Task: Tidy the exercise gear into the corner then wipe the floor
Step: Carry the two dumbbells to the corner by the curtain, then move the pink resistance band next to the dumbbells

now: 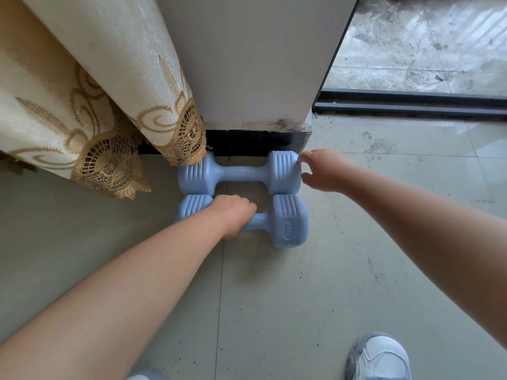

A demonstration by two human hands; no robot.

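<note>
A pale green tiled floor (288, 297) fills most of the view, speckled with dark dirt marks, most of them to the right. At the far side stands a white wall pillar (247, 64) with a black skirting strip along its base. To its left hangs a cream curtain (68, 91) with gold embroidery and a lace hem that brushes the floor. To the far right a dark sliding-door track (411, 104) borders a grimy, wet-looking outdoor floor.

Two light blue dumbbells lie side by side on the floor at the foot of the pillar, their heads touching. The far dumbbell (241, 172) rests just in front of the skirting, its left head under the curtain hem. The near dumbbell (289, 222) lies parallel, just in front of it.

The left hand (233, 215) wraps its curled fingers around the handle of the near dumbbell, gripping it. The right hand (323, 170) reaches to the right head of the far dumbbell, fingers loosely spread and fingertips touching the head's end face, holding nothing.

At the near right edge sits a white and grey sneaker (380, 357).
</note>
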